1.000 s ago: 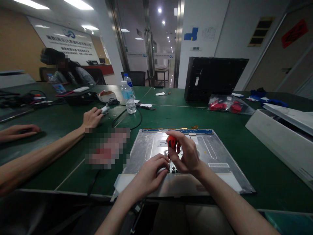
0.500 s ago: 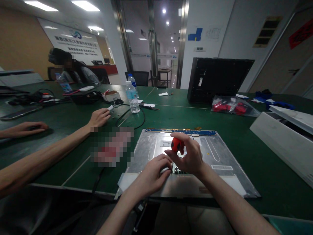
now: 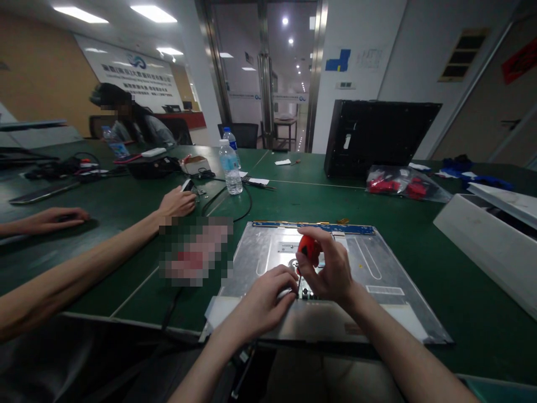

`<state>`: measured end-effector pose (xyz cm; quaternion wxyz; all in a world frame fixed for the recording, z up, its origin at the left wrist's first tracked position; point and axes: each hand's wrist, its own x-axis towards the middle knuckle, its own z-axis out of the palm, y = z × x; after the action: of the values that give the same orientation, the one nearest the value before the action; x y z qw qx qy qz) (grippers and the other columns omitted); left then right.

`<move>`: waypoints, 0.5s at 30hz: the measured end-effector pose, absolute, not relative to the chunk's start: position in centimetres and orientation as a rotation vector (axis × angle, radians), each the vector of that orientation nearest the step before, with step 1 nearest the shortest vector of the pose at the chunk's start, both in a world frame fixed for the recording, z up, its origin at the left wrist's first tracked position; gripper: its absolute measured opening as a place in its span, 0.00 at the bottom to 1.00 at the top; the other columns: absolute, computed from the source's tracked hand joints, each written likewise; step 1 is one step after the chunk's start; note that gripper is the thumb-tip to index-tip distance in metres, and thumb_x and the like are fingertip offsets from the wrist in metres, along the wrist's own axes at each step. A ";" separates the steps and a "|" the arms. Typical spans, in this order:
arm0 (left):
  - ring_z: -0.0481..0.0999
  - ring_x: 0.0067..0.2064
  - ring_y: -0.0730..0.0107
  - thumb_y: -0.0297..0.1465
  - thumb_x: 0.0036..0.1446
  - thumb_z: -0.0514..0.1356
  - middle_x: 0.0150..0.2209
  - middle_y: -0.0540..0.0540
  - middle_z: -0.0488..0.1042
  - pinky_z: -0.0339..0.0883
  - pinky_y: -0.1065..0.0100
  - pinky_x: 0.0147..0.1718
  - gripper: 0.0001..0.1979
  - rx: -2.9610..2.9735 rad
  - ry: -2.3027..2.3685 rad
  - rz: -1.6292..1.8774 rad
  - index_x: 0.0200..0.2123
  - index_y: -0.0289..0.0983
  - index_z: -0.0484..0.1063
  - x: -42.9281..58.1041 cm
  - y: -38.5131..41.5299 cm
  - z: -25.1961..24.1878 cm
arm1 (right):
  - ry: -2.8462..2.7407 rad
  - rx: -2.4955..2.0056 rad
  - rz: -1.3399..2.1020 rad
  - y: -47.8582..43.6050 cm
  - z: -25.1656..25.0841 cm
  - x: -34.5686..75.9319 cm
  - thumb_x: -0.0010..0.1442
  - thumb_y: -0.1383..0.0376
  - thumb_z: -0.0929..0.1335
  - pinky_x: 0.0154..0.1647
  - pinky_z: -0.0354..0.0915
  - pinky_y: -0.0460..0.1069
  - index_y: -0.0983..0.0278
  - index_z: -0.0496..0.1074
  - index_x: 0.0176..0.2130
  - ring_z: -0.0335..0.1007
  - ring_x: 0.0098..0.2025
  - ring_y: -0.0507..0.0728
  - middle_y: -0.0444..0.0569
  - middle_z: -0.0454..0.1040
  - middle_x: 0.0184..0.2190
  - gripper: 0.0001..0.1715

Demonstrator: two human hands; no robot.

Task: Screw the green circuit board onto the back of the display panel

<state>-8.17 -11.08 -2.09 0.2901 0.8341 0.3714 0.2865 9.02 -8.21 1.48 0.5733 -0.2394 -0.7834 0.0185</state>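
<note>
A flat metal panel [image 3: 268,252] with a blue circuit strip [image 3: 356,229] along its far edge lies in front of me. My right hand [image 3: 329,266] is closed round the red and black handle of a screwdriver [image 3: 309,247], held upright with its thin shaft pointing down at small parts near the panel's middle. Beside the shaft, my left hand [image 3: 272,294] rests on the panel, fingers curled round a small white thing [image 3: 285,293] that is mostly hidden.
Another person's hand [image 3: 178,201] holds a small item at the left; a second hand [image 3: 65,220] rests on a mouse. Water bottles [image 3: 231,170], cables and a black monitor [image 3: 377,140] stand beyond. A white casing [image 3: 482,235] lies right, near a bag of red items [image 3: 398,183].
The view has shifted slightly, moving the scene a little to the right. My fingers have turned on the screwdriver handle. The other person's hand has tilted its small item.
</note>
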 end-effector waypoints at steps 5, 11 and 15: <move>0.73 0.41 0.65 0.21 0.56 0.55 0.40 0.46 0.74 0.67 0.66 0.41 0.09 2.225 1.026 0.766 0.36 0.37 0.72 -8.1 -11.1 -2.2 | -1.824 -0.561 0.004 -8.0 1.5 9.0 0.60 0.64 0.68 0.24 0.62 0.44 0.61 0.63 0.50 0.59 0.21 0.48 0.41 0.69 0.26 0.19; 0.73 0.44 0.62 0.23 0.57 0.54 0.42 0.44 0.74 0.67 0.64 0.44 0.09 2.212 0.990 0.758 0.38 0.37 0.73 -8.1 -10.9 -1.9 | -1.881 -0.543 0.103 -8.3 1.8 9.4 0.60 0.68 0.63 0.23 0.64 0.45 0.63 0.62 0.55 0.65 0.25 0.50 0.47 0.74 0.34 0.23; 0.73 0.43 0.62 0.23 0.57 0.54 0.41 0.44 0.74 0.67 0.64 0.44 0.08 2.198 0.996 0.763 0.36 0.37 0.72 -8.1 -11.0 -2.0 | -1.837 -0.596 0.089 -8.3 1.8 9.1 0.59 0.69 0.64 0.21 0.63 0.44 0.62 0.62 0.54 0.63 0.22 0.48 0.44 0.73 0.31 0.22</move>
<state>-8.14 -10.97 -2.01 0.3005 0.8284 0.3753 0.2875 9.12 -8.32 1.80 0.5682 -0.2536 -0.7819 0.0381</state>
